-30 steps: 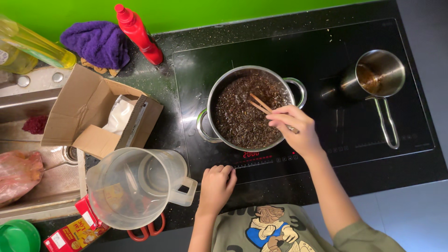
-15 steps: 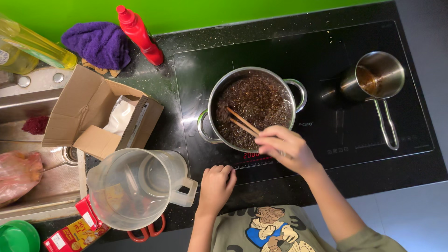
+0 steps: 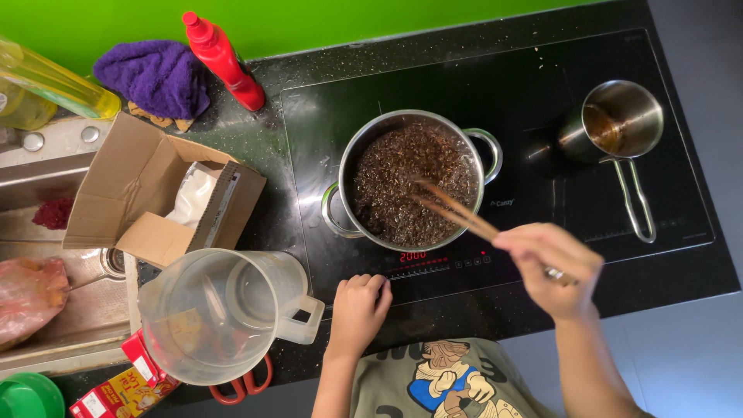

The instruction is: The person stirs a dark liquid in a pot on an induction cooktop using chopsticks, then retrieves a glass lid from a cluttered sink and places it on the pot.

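At the far left edge of the counter a sink [image 3: 46, 310] holds a pinkish bag, and beside it an open cardboard box [image 3: 147, 193] lies on its side with a white bag showing inside, likely left open for reaching in; a purple cloth [image 3: 155, 73] and a red squeeze bottle [image 3: 224, 62] sit along the back edge by the green wall. Near the front edge a clear plastic jug [image 3: 224, 313] stands upright with its handle turned toward the person, over red-handled scissors [image 3: 244, 383]. The left hand [image 3: 357, 310] rests palm down on the front edge of the black cooktop [image 3: 542, 62], fingers loosely curled and holding nothing, seemingly to steady the body. The steel pot [image 3: 414, 182] sits on the left cooking zone, full of dark, wet, grainy contents, its handles pointing left and right. The right hand [image 3: 553, 267] is closed around the top ends of the chopsticks [image 3: 453, 210], held at a slant so the tips dip into the pot's right half while the hand stays outside the rim, away from the heat. A small steel saucepan [image 3: 619, 124] stands toward the back right corner, well apart, leaving bare cooktop between the two for the arm to swing
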